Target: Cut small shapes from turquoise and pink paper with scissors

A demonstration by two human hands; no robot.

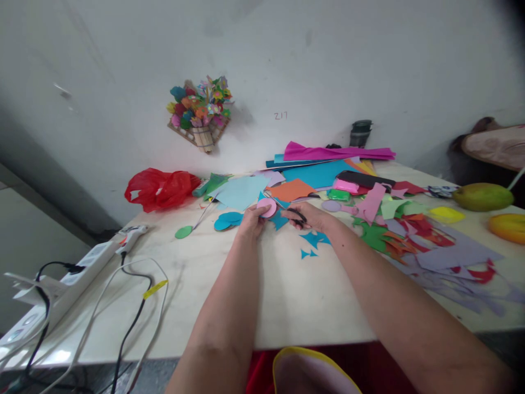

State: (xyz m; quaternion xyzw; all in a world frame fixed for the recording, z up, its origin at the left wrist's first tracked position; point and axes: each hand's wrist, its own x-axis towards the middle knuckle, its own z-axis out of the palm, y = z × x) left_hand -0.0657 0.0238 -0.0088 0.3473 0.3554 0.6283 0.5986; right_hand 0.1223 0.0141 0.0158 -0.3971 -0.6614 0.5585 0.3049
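Observation:
Between the fingers of my left hand (255, 219) is a pink paper circle (267, 207), laid against a piece of blue paper (280, 220). My right hand (308, 215) is closed round the black handles of a pair of scissors (298, 216), whose blades point left toward the blue paper. Left of my left hand lie blue paper circles (228, 220). Small blue offcuts (315, 239) are on the table just below my right hand. A green paper circle (184, 232) lies farther left.
Paper scraps (438, 257) cover the table's right side, near a green mango (483, 197). Coloured sheets (318, 174) and a black phone (366, 179) lie behind. At left are a red plastic bag (162, 189), a power strip (88, 262) and loose cables (141, 312).

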